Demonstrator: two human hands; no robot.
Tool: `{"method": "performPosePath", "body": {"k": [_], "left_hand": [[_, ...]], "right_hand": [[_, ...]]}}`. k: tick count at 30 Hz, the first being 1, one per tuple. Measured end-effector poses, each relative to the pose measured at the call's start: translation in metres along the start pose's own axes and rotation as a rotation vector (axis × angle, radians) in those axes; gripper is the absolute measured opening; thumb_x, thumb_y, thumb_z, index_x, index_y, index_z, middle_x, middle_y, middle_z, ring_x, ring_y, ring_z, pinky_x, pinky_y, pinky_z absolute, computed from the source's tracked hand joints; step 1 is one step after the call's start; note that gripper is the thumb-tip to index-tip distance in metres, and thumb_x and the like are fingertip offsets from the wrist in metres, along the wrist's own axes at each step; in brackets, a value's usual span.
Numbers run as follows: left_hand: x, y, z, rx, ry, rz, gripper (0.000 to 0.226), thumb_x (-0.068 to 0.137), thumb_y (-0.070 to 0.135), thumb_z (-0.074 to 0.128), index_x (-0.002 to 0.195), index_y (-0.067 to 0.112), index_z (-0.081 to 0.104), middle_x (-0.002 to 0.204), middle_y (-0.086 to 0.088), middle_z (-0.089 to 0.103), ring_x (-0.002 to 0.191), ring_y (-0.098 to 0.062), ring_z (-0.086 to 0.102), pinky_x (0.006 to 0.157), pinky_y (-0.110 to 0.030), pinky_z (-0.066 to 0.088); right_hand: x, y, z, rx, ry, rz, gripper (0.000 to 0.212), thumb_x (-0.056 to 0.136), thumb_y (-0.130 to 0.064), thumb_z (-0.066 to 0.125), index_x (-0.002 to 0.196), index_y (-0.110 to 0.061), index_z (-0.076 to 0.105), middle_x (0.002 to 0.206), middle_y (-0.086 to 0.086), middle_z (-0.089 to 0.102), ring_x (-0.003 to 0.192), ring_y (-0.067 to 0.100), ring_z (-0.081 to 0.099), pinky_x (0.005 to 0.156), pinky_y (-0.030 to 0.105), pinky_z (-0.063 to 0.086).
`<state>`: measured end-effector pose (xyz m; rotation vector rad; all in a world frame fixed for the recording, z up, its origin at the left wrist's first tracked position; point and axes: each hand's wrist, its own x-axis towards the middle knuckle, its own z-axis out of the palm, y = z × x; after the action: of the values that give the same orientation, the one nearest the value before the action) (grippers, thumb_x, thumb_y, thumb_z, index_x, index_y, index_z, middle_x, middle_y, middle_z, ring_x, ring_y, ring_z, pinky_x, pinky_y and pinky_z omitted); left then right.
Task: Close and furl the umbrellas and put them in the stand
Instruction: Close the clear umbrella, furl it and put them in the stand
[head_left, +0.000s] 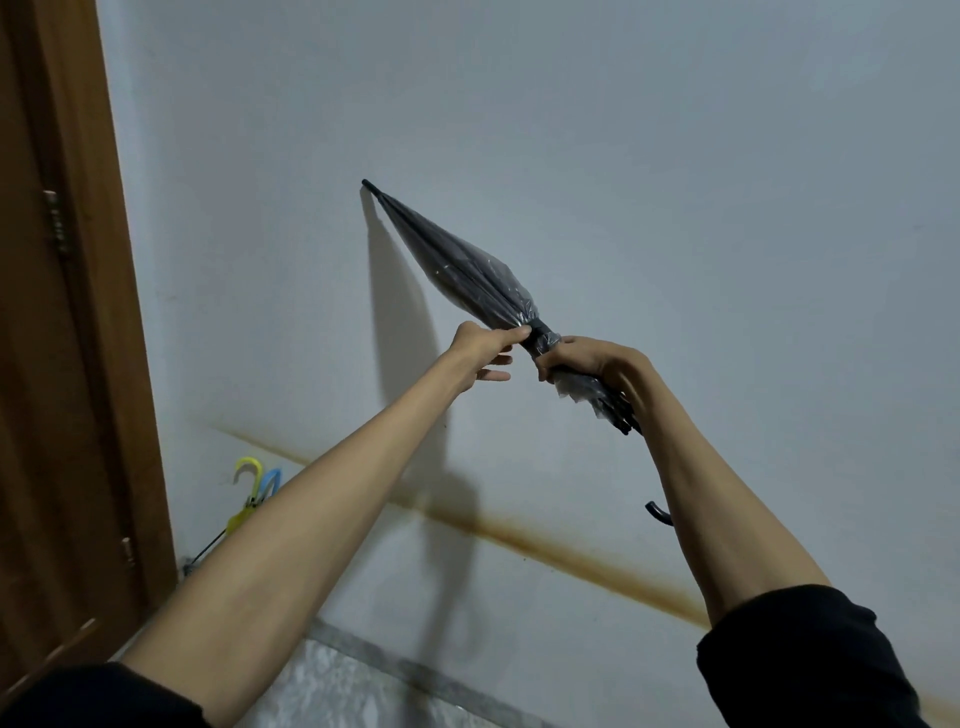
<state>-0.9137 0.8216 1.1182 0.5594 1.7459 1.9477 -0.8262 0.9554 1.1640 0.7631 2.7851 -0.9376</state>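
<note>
OK, the umbrella (467, 270) is closed, canopy gathered, and held in the air in front of the wall (675, 182). Nothing carries it. The tip (368, 184) points up and left, almost at the wall, and the hook handle (658, 512) shows below, behind the right forearm.

Right hand (597, 364): grip closed round the lower canopy where the rib ends bunch. My read is that it's the anchor, keeping the folds from springing out.

Left hand (485, 345): thumb and forefinger pinch at the dark band (540, 328) cinching the canopy just above the right hand, other fingers loose. It looks like the tie strap is being wrapped or fastened. Can't tell whether it's latched.

The canopy above the band is puffy, so the furl looks loose. Holding it tip-up probably keeps the folds hanging toward the band.

A yellow handle (248, 467) and a blue handle (272, 479) stick up low on the left, close to the door (62, 312), touching each other. They are likely already in the stand, but the left forearm hides the stand itself.

Judgement: furl nearly done on this one. Next, secure the band, then drop it tip-down beside those two.
</note>
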Motion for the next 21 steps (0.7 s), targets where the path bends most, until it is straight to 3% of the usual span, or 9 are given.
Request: {"method": "performPosePath", "body": {"k": [3, 5, 7, 10, 12, 15, 18, 20, 21], "left_hand": [[-0.001, -0.007, -0.006, 0.466, 0.242, 0.299, 0.033, 0.075, 0.042, 0.073, 0.082, 0.016, 0.053, 0.08, 0.002, 0.054, 0.076, -0.016, 0.053, 0.064, -0.029, 0.047], [0.001, -0.013, -0.014, 0.873, 0.327, 0.666, 0.039, 0.071, 0.037, 0.069, 0.1, 0.017, 0.051, 0.103, 0.002, 0.052, 0.096, -0.018, 0.05, 0.076, -0.033, 0.045], [0.003, -0.018, -0.022, 1.283, 0.154, 0.893, 0.072, 0.067, 0.035, 0.069, 0.132, 0.018, 0.041, 0.133, -0.005, 0.041, 0.125, -0.026, 0.039, 0.101, -0.039, 0.038], [0.012, -0.031, -0.029, 1.701, 0.001, 0.908, 0.096, 0.067, 0.044, 0.073, 0.146, 0.019, 0.025, 0.146, -0.007, 0.033, 0.143, -0.028, 0.022, 0.117, -0.051, 0.008], [0.01, -0.041, -0.027, 1.667, 0.025, 0.93, 0.069, 0.074, 0.04, 0.07, 0.132, 0.016, 0.04, 0.123, -0.003, 0.053, 0.125, -0.025, 0.046, 0.114, -0.046, 0.017], [0.001, -0.045, -0.025, 1.545, 0.054, 0.885, 0.025, 0.079, 0.018, 0.059, 0.101, 0.014, 0.049, 0.097, -0.003, 0.06, 0.091, -0.028, 0.057, 0.077, -0.034, 0.035], [-0.002, -0.062, -0.033, 1.528, 0.028, 0.751, 0.018, 0.078, 0.018, 0.058, 0.094, 0.014, 0.054, 0.093, -0.007, 0.066, 0.085, -0.033, 0.06, 0.065, -0.033, 0.035], [-0.003, -0.078, -0.039, 1.475, 0.035, 0.653, 0.02, 0.08, 0.031, 0.06, 0.09, 0.014, 0.059, 0.089, -0.008, 0.068, 0.084, -0.034, 0.062, 0.063, -0.032, 0.036], [-0.004, -0.084, -0.043, 1.436, 0.035, 0.595, 0.024, 0.08, 0.037, 0.061, 0.085, 0.014, 0.061, 0.085, -0.007, 0.068, 0.082, -0.033, 0.062, 0.062, -0.031, 0.036]], "right_hand": [[0.002, 0.012, -0.002, -0.108, 0.05, 0.003, 0.022, 0.064, -0.029, 0.066, 0.081, -0.018, 0.057, 0.068, 0.007, 0.063, 0.057, 0.025, 0.056, 0.062, 0.033, 0.046], [-0.003, 0.018, -0.003, -0.194, 0.066, 0.008, 0.021, 0.062, -0.03, 0.065, 0.08, -0.021, 0.059, 0.065, 0.003, 0.063, 0.057, 0.024, 0.057, 0.063, 0.032, 0.047], [-0.008, 0.02, -0.004, -0.229, 0.037, 0.01, 0.019, 0.063, -0.027, 0.066, 0.081, -0.022, 0.061, 0.065, 0.003, 0.064, 0.057, 0.024, 0.059, 0.063, 0.033, 0.049], [-0.011, 0.016, 0.001, -0.258, -0.042, 0.002, 0.02, 0.064, -0.026, 0.069, 0.083, -0.023, 0.063, 0.069, 0.005, 0.066, 0.06, 0.024, 0.062, 0.064, 0.034, 0.052], [-0.012, 0.014, 0.006, -0.278, -0.114, -0.021, 0.025, 0.059, -0.03, 0.073, 0.083, -0.026, 0.066, 0.08, 0.007, 0.068, 0.069, 0.024, 0.063, 0.071, 0.036, 0.053], [-0.012, 0.016, 0.012, -0.222, -0.196, -0.036, 0.031, 0.062, -0.03, 0.08, 0.091, -0.028, 0.07, 0.087, 0.005, 0.07, 0.074, 0.022, 0.066, 0.074, 0.035, 0.054], [-0.007, 0.022, 0.021, -0.414, -0.032, -0.05, 0.079, 0.05, -0.064, 0.081, 0.122, -0.052, 0.051, 0.127, 0.001, 0.062, 0.107, 0.023, 0.063, 0.096, 0.043, 0.048], [-0.002, 0.029, 0.032, -0.539, 0.195, -0.175, 0.117, 0.044, -0.089, 0.064, 0.144, -0.059, 0.011, 0.159, 0.002, 0.022, 0.147, 0.027, 0.02, 0.116, 0.06, 0.012], [0.002, 0.032, 0.04, -0.526, 0.312, -0.275, 0.12, 0.048, -0.094, 0.055, 0.147, -0.056, -0.002, 0.162, 0.006, 0.007, 0.15, 0.026, -0.001, 0.114, 0.064, -0.003]]}}
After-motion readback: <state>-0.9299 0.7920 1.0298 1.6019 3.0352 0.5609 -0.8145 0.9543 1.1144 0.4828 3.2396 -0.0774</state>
